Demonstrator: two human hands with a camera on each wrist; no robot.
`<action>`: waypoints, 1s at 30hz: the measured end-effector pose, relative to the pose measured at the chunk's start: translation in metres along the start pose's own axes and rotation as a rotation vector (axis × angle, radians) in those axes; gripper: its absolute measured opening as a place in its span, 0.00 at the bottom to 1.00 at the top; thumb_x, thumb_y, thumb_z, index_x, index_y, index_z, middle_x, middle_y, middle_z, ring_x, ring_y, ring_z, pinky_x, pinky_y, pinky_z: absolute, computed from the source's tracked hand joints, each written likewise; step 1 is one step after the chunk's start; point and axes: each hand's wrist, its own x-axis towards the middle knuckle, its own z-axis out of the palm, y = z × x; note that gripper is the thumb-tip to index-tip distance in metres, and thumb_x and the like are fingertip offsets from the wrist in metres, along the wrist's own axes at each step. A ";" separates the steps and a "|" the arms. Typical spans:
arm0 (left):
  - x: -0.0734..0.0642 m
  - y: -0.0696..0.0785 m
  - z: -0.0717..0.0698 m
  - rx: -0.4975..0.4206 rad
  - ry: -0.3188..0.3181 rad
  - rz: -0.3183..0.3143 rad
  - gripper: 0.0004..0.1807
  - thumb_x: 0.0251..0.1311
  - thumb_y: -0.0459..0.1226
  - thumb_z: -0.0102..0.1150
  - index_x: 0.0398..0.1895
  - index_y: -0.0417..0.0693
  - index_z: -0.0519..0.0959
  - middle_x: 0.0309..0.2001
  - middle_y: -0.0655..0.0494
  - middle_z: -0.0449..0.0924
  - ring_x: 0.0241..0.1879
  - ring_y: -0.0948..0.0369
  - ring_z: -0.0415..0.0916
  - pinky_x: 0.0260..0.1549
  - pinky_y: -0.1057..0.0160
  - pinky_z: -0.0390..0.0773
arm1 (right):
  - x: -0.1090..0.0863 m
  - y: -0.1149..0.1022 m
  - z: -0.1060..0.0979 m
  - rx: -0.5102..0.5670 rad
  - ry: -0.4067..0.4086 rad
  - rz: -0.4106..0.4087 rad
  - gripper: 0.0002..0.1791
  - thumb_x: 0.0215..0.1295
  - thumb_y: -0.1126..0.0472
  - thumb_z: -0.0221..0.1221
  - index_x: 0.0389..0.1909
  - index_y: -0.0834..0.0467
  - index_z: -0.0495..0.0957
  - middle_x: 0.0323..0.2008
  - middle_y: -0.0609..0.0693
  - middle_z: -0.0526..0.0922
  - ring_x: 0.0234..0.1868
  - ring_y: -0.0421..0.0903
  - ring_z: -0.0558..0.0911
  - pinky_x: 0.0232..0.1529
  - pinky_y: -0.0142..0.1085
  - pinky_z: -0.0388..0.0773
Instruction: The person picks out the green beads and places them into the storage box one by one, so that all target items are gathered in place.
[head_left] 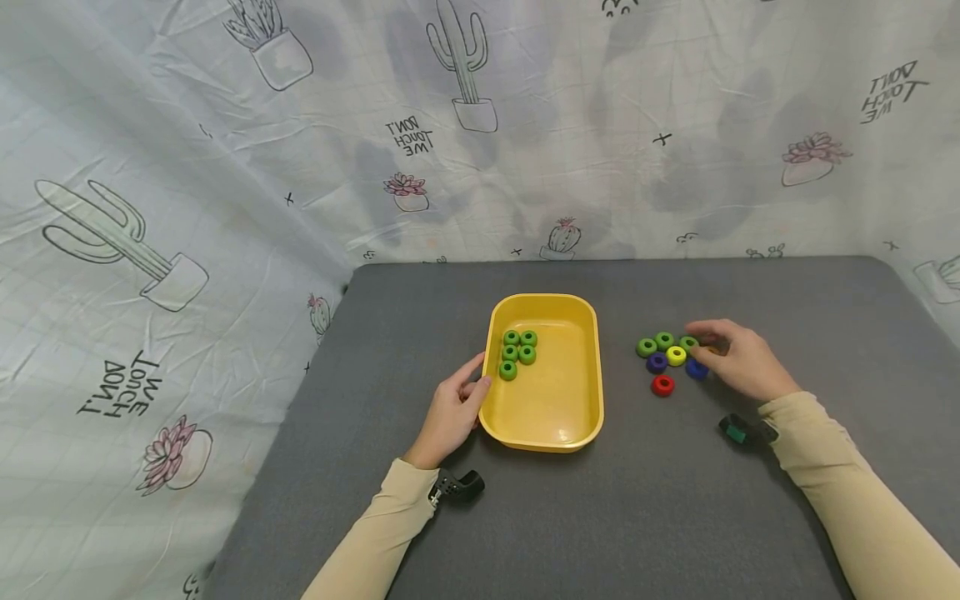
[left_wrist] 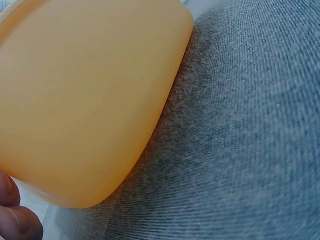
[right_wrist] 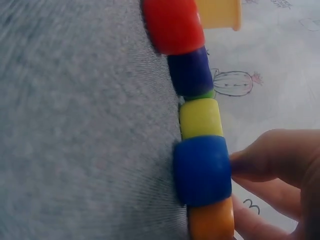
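Yellow tray [head_left: 558, 400] against the left hand [head_left: 448, 410] — green ring [head_left: 686, 342] at the right hand [head_left: 741, 358]

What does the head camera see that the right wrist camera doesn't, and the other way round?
Only the head view shows the left hand touching the yellow tray, and the five green rings inside it.

Only the right wrist view shows the orange ring clearly.

Both show the right hand, red ring, yellow ring, two blue rings, grey table and cactus cloth. Both show the tray too, though the wrist view gets just a bit of it.
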 end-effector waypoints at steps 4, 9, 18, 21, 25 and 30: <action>0.000 0.000 0.000 0.007 -0.001 0.000 0.27 0.79 0.42 0.55 0.78 0.55 0.68 0.20 0.54 0.74 0.16 0.63 0.68 0.19 0.68 0.69 | 0.000 -0.002 0.002 0.008 -0.007 0.025 0.21 0.78 0.61 0.58 0.66 0.66 0.76 0.59 0.70 0.79 0.55 0.69 0.81 0.47 0.57 0.80; 0.000 0.000 0.000 0.001 0.001 0.000 0.27 0.79 0.42 0.55 0.77 0.55 0.69 0.21 0.52 0.75 0.15 0.63 0.68 0.18 0.68 0.68 | 0.001 -0.004 0.002 0.008 -0.026 0.061 0.21 0.78 0.60 0.57 0.66 0.66 0.76 0.60 0.71 0.78 0.57 0.70 0.80 0.48 0.60 0.80; -0.001 0.000 0.000 0.000 -0.004 0.005 0.27 0.79 0.43 0.54 0.78 0.55 0.68 0.22 0.42 0.77 0.15 0.63 0.67 0.19 0.68 0.69 | 0.007 -0.005 -0.002 -0.017 -0.085 0.079 0.23 0.78 0.57 0.59 0.66 0.65 0.76 0.58 0.72 0.80 0.56 0.68 0.80 0.50 0.61 0.78; -0.001 -0.001 0.000 -0.004 -0.004 0.004 0.27 0.79 0.43 0.54 0.78 0.55 0.68 0.23 0.42 0.77 0.15 0.63 0.67 0.19 0.68 0.68 | 0.009 -0.004 -0.003 -0.024 -0.095 0.079 0.23 0.78 0.56 0.59 0.66 0.65 0.76 0.57 0.72 0.80 0.55 0.67 0.81 0.49 0.61 0.78; -0.001 -0.001 -0.001 0.001 -0.004 -0.002 0.27 0.79 0.43 0.54 0.78 0.54 0.68 0.23 0.43 0.77 0.15 0.63 0.67 0.19 0.68 0.68 | 0.010 -0.003 -0.003 -0.031 -0.087 0.071 0.22 0.77 0.56 0.60 0.65 0.64 0.78 0.57 0.72 0.81 0.55 0.67 0.81 0.49 0.61 0.78; 0.000 -0.001 0.000 0.007 -0.002 -0.006 0.27 0.79 0.43 0.55 0.78 0.53 0.68 0.23 0.45 0.77 0.16 0.63 0.68 0.19 0.68 0.69 | 0.008 -0.006 -0.001 -0.036 -0.018 0.056 0.20 0.76 0.57 0.61 0.62 0.63 0.80 0.54 0.69 0.82 0.52 0.65 0.81 0.45 0.59 0.79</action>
